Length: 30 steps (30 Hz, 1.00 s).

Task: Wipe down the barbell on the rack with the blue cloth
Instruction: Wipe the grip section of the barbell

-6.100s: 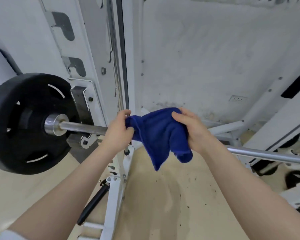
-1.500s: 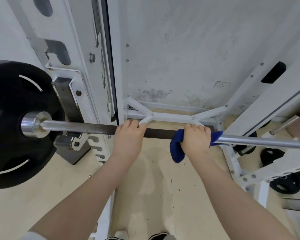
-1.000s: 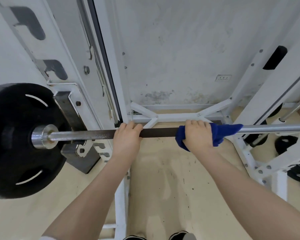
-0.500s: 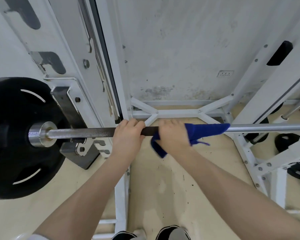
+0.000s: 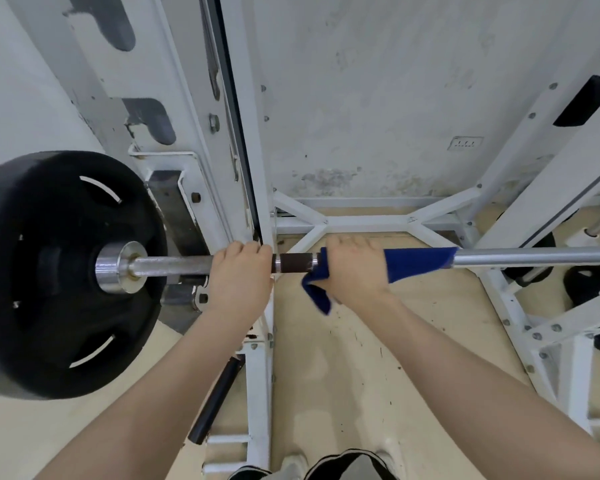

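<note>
The steel barbell point(image 5: 534, 256) lies level across the white rack point(image 5: 257, 188), with a black weight plate point(image 5: 59, 271) on its left end. My left hand point(image 5: 238, 278) grips the bare bar just right of the rack upright. My right hand point(image 5: 354, 268) grips the blue cloth point(image 5: 420, 263), which is wrapped round the bar. The cloth stretches right along the bar from under my palm, and a loose corner hangs below my wrist. A short dark stretch of bar shows between my hands.
The rack's white base struts point(image 5: 361, 221) cross the beige floor behind the bar. Black plates point(image 5: 589, 282) sit low at the right by the angled frame. A black handle point(image 5: 215, 400) leans at the upright's foot. My shoes point(image 5: 326, 467) show at the bottom edge.
My right hand slid the cloth left along the bar towards my left hand, then a little back to the right. The left hand has kept its grip in place.
</note>
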Each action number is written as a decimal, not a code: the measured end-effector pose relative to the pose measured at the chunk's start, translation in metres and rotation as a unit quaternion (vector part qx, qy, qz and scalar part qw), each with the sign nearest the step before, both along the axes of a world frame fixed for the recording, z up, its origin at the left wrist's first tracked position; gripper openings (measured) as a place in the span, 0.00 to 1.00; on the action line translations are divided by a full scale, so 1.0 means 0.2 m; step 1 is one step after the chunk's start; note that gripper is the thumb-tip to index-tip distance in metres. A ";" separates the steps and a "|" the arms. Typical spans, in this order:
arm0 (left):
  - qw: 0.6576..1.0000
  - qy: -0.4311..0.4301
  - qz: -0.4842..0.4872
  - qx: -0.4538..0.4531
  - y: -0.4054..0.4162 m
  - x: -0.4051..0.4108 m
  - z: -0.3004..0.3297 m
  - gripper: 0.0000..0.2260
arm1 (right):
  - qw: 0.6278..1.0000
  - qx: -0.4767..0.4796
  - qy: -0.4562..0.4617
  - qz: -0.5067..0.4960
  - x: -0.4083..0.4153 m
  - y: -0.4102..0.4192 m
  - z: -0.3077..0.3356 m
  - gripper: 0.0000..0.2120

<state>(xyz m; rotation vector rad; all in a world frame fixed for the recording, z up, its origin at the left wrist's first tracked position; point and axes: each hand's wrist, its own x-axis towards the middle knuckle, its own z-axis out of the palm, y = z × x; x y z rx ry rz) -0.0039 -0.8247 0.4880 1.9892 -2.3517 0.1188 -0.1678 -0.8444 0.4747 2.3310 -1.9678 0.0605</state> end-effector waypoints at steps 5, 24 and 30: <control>0.999 0.019 -0.039 -0.032 -0.03 0.07 0.00 0.06 | 0.989 -0.078 -0.017 0.122 0.20 0.01 -0.01 0.22; 0.990 0.133 -0.039 0.035 -0.06 0.17 0.04 0.08 | 0.999 -0.020 0.044 0.001 0.07 -0.02 -0.02 0.09; 0.986 0.157 -0.035 0.037 -0.05 0.17 0.02 0.09 | 0.998 -0.055 0.031 0.022 0.35 -0.02 -0.08 0.13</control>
